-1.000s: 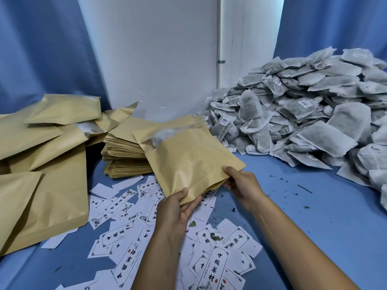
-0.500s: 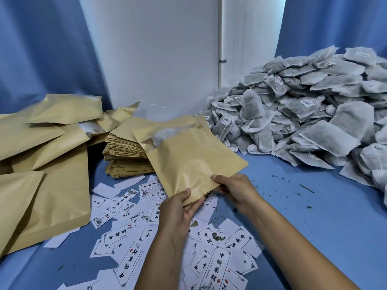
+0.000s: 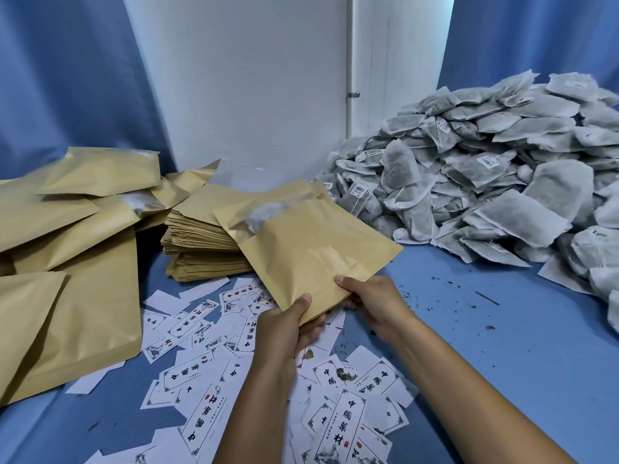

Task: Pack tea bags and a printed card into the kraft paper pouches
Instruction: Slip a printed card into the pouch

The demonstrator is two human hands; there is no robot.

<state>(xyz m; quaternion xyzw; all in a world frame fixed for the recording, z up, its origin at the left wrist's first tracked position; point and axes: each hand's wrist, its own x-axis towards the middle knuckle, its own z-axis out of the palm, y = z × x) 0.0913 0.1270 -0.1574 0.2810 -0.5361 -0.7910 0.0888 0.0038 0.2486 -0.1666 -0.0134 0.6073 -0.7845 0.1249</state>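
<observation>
Both your hands hold one kraft pouch (image 3: 311, 252) by its near bottom edge. Your left hand (image 3: 284, 324) pinches the near corner, thumb on top and fingers curled beneath; your right hand (image 3: 370, 298) grips the same edge just to its right, thumb lying on the paper. The pouch tilts up and away from your hands, its open mouth at the far end, where a tea bag (image 3: 268, 211) shows through the clear inner face.

Directly under your hands and back toward your wrists, the printed cards (image 3: 207, 416) lie scattered and overlapping on the blue table (image 3: 485, 356). Just beyond the pouch's far left edge sits the stack of empty pouches (image 3: 201, 242), near but not clearly touching it. Further to the left of your left hand, filled pouches (image 3: 77, 276) sprawl in a loose heap reaching the table's near left edge.

To the right of your right hand the table is bare blue apart from loose tea crumbs (image 3: 432, 286). Beyond that stretch, far right, the tea bag pile (image 3: 485, 182) slopes up against the blue curtain (image 3: 536, 38).
</observation>
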